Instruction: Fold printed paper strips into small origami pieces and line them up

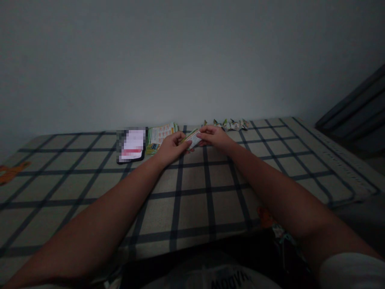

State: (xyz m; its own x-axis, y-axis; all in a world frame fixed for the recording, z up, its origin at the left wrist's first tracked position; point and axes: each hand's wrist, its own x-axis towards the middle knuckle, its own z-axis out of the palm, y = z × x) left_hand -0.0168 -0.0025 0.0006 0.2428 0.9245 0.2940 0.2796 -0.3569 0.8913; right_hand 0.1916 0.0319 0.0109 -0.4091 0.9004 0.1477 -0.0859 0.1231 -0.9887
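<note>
Between my two hands is a small printed paper piece (194, 139), green and white with lines of text, tilted up from the cloth. My left hand (172, 146) pinches its left side, thumb on top. On the upper right edge, my right hand (215, 136) grips it with thumb and fingers. Some red and green bits show just below it, too small to make out. Beside my left hand lies a flat stack of green and white printed sheets (159, 134), partly covered by that hand.
A phone with a lit screen (132, 143) lies left of the sheets. Several small folded paper pieces (231, 125) stand in a row behind my right hand, near the wall (192, 60). A checked cloth (192, 208) covers the surface. An orange figure (13, 171) is at far left.
</note>
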